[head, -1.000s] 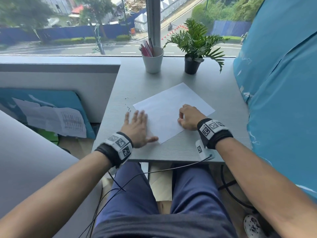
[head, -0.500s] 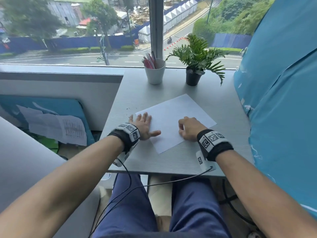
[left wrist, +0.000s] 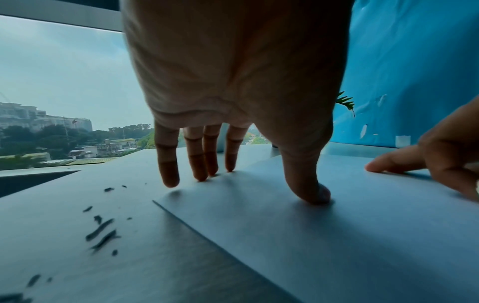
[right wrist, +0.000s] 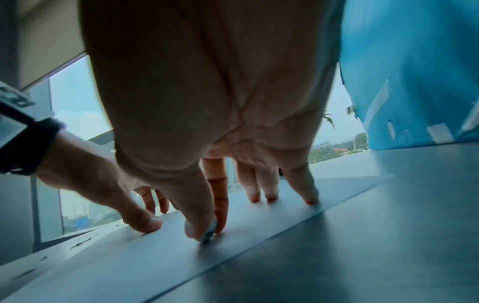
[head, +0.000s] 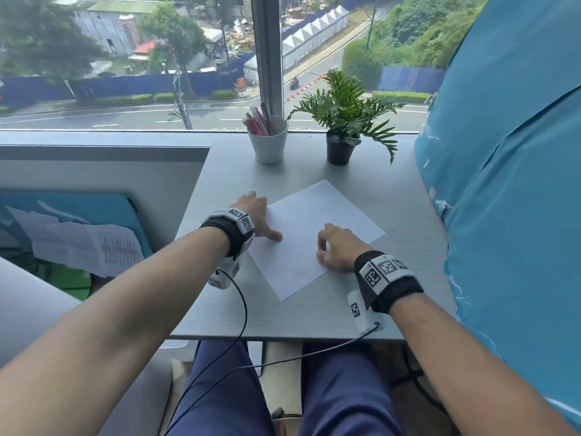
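A white paper sheet (head: 314, 215) lies skewed on the grey table (head: 361, 309). My left hand (head: 262, 215) rests at the sheet's left corner. Its thumb (left wrist: 311, 190) presses the paper (left wrist: 350, 235), and its straight fingertips (left wrist: 199, 172) touch along the edge. My right hand (head: 333, 247) sits on the near right part of the sheet with fingers curled. In the right wrist view its thumb (right wrist: 191, 205) and forefinger pinch a small pale piece (right wrist: 208, 234) against the paper (right wrist: 155, 270). I cannot tell what the piece is.
A white cup of pens (head: 268, 146) and a small potted plant (head: 341, 149) stand at the table's far edge by the window. Blue sheeting (head: 509, 184) walls the right side. Dark crumbs (left wrist: 101, 231) lie on the table left of the paper. Wrist cables hang over the near edge.
My left hand has slid forward along the paper's left edge to its left corner. The right hand has stayed in place on the sheet. The head view has tilted up.
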A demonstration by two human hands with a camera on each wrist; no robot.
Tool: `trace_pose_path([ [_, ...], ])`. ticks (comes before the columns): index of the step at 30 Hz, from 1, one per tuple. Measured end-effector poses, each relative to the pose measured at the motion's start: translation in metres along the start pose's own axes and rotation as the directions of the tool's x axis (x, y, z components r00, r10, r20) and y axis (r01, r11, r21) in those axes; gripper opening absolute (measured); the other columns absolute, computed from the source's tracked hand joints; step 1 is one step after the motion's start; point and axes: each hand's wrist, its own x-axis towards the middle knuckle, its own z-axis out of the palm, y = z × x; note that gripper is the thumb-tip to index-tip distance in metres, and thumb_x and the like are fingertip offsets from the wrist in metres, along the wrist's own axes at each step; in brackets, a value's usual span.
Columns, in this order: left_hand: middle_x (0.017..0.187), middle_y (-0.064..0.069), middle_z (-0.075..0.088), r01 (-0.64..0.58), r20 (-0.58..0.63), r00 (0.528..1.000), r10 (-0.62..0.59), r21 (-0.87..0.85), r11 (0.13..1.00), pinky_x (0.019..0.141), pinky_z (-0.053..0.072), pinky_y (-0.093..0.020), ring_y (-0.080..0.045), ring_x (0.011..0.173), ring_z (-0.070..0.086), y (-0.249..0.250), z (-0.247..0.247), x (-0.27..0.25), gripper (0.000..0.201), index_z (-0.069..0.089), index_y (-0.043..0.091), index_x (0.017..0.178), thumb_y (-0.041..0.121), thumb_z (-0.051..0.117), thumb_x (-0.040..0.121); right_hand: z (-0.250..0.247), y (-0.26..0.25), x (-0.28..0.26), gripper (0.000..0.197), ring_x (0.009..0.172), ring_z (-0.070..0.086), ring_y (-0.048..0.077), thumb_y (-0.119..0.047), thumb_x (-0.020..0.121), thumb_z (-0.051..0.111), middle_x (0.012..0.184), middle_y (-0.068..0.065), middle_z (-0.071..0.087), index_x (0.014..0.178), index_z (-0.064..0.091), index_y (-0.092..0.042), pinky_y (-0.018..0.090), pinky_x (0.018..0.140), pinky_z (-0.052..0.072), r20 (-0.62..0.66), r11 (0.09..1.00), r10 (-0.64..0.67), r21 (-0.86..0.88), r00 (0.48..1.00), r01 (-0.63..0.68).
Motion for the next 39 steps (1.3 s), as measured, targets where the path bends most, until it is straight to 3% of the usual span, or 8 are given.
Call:
trace_pose_path([
  [5,0.165,0.0,0.01,-0.283,0.114,0.955,0.274,0.075,0.956,0.119,0.02,-0.055,-0.022,0.151,0.009,0.005,0.015,-0.007,0.105,0.023,0.028,0.156,0.077,0.064,0.072,-0.01,0.017,0.004,0.015,0.127,0.045,0.027,-0.022,0.091,0.053,0.129,0.007,0.047,0.101,0.058,-0.012,0.048,0.111,0.03,0.002,0.997,0.043,-0.057,0.999,-0.043],
  [10,0.137,-0.009,0.048,-0.33,0.024,0.943,0.333,0.212,0.92,0.107,0.036,-0.046,-0.028,0.126,0.046,0.048,0.027,-0.033,0.079,0.049,0.01,0.135,0.073,0.049,0.086,-0.012,0.017,0.005,0.017,0.109,0.055,0.03,-0.024,0.09,0.052,0.117,0.011,0.055,0.103,0.054,-0.014,0.043,0.094,0.046,-0.099,0.988,0.155,-0.015,0.983,-0.157],
  [15,0.137,-0.009,0.048,-0.475,0.073,0.878,0.473,0.004,0.88,0.104,0.042,-0.042,-0.026,0.125,0.047,0.093,0.027,-0.05,0.049,0.056,0.015,0.133,0.047,0.055,0.096,-0.016,0.019,0.0,0.018,0.107,0.055,0.026,-0.024,0.093,0.057,0.117,0.01,0.06,0.107,0.059,-0.012,0.033,0.082,0.045,-0.006,0.987,0.162,0.011,0.987,-0.162],
  [20,0.155,-0.006,0.03,-0.504,0.092,0.857,0.508,-0.06,0.861,0.113,0.033,-0.041,-0.025,0.14,0.033,0.078,0.029,-0.059,0.076,0.035,0.016,0.15,0.044,0.069,0.088,-0.015,0.033,-0.02,0.014,0.105,0.054,0.021,-0.029,0.092,0.058,0.114,0.001,0.057,0.097,0.058,-0.017,0.03,0.082,0.038,-0.067,0.986,0.132,0.107,0.989,-0.124],
  [28,0.161,-0.001,-0.023,-0.529,0.277,0.816,0.508,0.003,0.849,0.121,-0.006,-0.051,-0.02,0.148,-0.019,0.032,0.058,-0.083,0.09,-0.01,0.028,0.157,0.065,0.042,0.094,0.012,0.042,-0.06,0.011,0.1,0.059,0.022,-0.023,0.09,0.061,0.124,0.005,0.06,0.094,0.057,-0.014,0.029,0.08,0.043,-0.125,0.953,0.219,0.242,0.968,-0.185],
  [30,0.16,0.004,-0.026,-0.528,0.275,0.822,0.499,0.038,0.848,0.119,-0.009,-0.054,-0.017,0.147,-0.022,0.01,0.061,-0.087,0.09,-0.017,0.03,0.154,0.072,0.033,0.092,0.009,0.05,-0.064,0.011,0.086,0.058,0.017,-0.025,0.09,0.062,0.112,0.006,0.065,0.094,0.058,-0.017,0.026,0.071,0.041,-0.142,0.94,0.27,0.255,0.952,-0.228],
  [34,0.16,0.01,-0.025,-0.488,0.224,0.862,0.455,0.124,0.864,0.117,-0.017,-0.051,-0.016,0.149,-0.018,-0.032,0.062,-0.093,0.09,-0.02,0.03,0.153,0.08,0.012,0.084,-0.001,0.065,-0.069,0.015,0.117,0.056,0.025,-0.029,0.085,0.07,0.124,0.005,0.063,0.094,0.067,-0.018,0.029,0.09,0.039,-0.147,0.936,0.291,0.248,0.945,-0.25],
  [39,0.16,0.01,-0.023,-0.372,0.208,0.915,0.346,0.099,0.923,0.114,-0.02,-0.051,-0.017,0.149,-0.018,-0.067,0.06,-0.101,0.121,-0.018,0.026,0.155,0.098,-0.007,0.058,-0.017,0.081,-0.071,0.013,0.118,0.059,0.023,-0.028,0.08,0.076,0.121,0.005,0.068,0.09,0.079,-0.02,0.022,0.097,0.037,-0.173,0.936,0.287,0.259,0.942,-0.238],
])
